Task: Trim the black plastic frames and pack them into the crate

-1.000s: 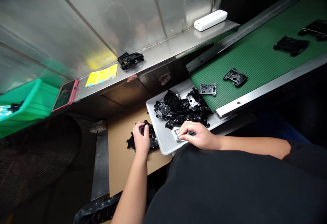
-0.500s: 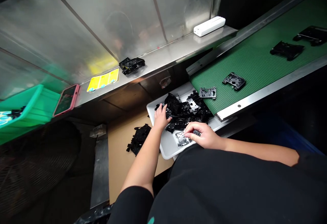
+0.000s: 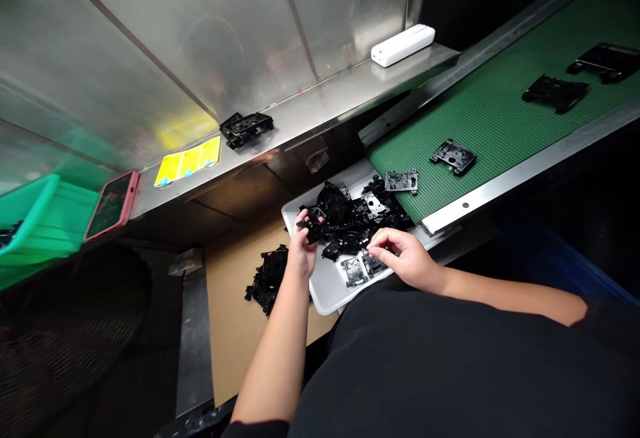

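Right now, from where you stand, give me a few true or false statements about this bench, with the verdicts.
The left hand holds a black plastic part above the white tray. True.

The pink-cased phone lies on the green conveyor belt. False: it lies on the steel shelf.

A heap of black plastic parts lies on the cardboard sheet beside the tray. True.

The right hand grips the white rectangular device. False: that device sits on the shelf, and the hand is over the tray, near a silver-faced part.
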